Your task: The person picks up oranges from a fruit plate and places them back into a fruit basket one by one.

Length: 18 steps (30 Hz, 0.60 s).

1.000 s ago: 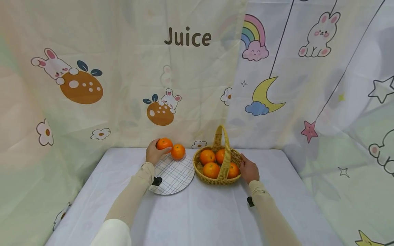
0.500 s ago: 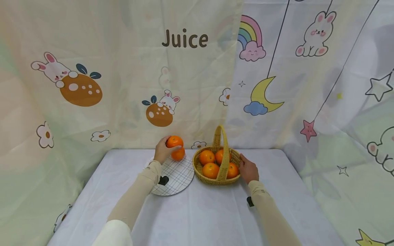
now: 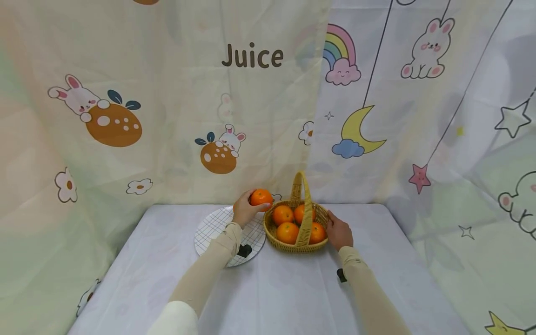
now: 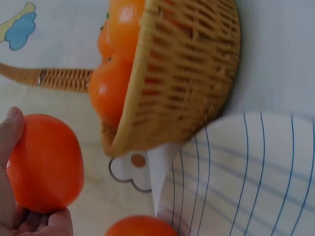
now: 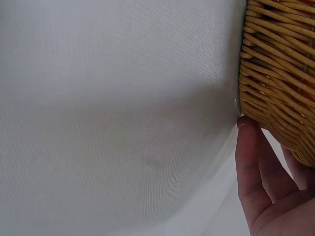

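left hand (image 3: 244, 213): holds orange (image 3: 261, 197) | right hand (image 3: 339, 232): touches basket (image 3: 320, 215) | plate (image 3: 211, 226): beside basket

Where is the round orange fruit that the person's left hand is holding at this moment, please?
In the head view, the round orange fruit sits gripped in the left hand, raised just left of the woven wicker basket, beyond the checked white plate.

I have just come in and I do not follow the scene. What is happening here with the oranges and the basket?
A person sits at a table draped in white cloth. The left hand grips an orange, raised beside the wicker basket, which already holds four oranges. The right hand rests against the basket's right side. Another orange lies near the checked plate, seen only in the left wrist view.
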Motion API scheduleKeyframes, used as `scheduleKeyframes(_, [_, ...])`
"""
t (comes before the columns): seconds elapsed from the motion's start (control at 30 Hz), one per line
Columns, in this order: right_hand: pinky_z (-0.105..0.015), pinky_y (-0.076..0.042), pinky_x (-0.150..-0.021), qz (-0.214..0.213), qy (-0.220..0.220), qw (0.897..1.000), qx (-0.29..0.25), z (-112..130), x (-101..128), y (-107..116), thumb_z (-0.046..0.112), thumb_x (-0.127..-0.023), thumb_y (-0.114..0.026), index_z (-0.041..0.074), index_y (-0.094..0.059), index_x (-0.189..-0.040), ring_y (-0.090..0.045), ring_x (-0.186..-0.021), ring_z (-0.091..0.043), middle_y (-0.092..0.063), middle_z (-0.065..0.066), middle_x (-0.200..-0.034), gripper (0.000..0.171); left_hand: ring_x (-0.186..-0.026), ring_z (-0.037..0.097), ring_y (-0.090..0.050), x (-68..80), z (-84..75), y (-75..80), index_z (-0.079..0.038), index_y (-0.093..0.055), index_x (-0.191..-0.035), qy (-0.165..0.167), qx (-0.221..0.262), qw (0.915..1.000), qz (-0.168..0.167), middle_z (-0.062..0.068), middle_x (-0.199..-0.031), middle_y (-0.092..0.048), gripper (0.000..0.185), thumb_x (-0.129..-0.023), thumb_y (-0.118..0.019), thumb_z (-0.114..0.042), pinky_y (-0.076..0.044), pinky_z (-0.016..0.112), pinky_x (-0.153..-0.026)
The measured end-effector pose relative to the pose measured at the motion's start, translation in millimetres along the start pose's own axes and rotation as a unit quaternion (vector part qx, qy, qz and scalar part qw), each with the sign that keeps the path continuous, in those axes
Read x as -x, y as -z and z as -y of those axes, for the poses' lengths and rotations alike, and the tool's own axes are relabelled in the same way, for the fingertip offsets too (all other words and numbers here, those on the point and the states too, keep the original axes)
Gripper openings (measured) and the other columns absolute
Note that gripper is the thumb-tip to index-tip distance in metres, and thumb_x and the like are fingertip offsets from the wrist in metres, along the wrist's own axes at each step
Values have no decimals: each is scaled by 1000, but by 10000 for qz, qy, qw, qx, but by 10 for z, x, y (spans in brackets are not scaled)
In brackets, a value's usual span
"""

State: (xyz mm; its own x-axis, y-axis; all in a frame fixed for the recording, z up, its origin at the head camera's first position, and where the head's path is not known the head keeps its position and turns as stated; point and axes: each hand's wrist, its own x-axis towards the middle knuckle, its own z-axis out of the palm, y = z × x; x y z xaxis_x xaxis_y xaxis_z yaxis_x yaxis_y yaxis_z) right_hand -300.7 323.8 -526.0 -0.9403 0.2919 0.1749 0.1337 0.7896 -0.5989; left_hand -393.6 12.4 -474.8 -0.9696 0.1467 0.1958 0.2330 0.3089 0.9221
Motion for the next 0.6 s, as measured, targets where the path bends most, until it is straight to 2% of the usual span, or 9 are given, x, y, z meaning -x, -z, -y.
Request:
scheduleKeyframes(0.17, [-35,-43,-57,35,32,9999,96,11,4,16,16,-102,-39,8,-41,-148,-47,-58,-24,-52,-22,-137,47,-121,25,-52,20,-50,-190,-11,-51,-141,-1,64,9999,131,4,-138,-53,79,-75,-85,-38,-43,43,-102])
scheduleKeyframes(0.33, [-36,-44,-57,79,20,9999,133,19,0,20,17,-102,-38,9,-40,-149,-48,-59,-24,-53,-22,-136,47,-122,24,-52,-4,-109,-305,-10,-50,-142,-140,-151,9992,343,5,-138,-53,84,-73,-84,-44,-42,41,-104])
scheduleKeyframes(0.47, [-38,-46,-61,72,18,9999,146,14,9,19,16,-102,-39,9,-41,-148,-52,-64,-26,-53,-22,-136,47,-119,25,-54,15,-195,-393,-14,-48,-143,-201,-308,9979,535,4,-138,-53,83,-75,-82,-47,-44,42,-102])
scheduleKeyframes(0.6, [-38,-47,-62,65,-30,9999,95,9,7,9,16,-102,-40,8,-40,-148,-55,-71,-27,-52,-21,-138,47,-118,26,-55,60,-290,-476,-14,-48,-143,-268,-230,9971,673,7,-138,-53,79,-77,-82,-42,-46,42,-99])
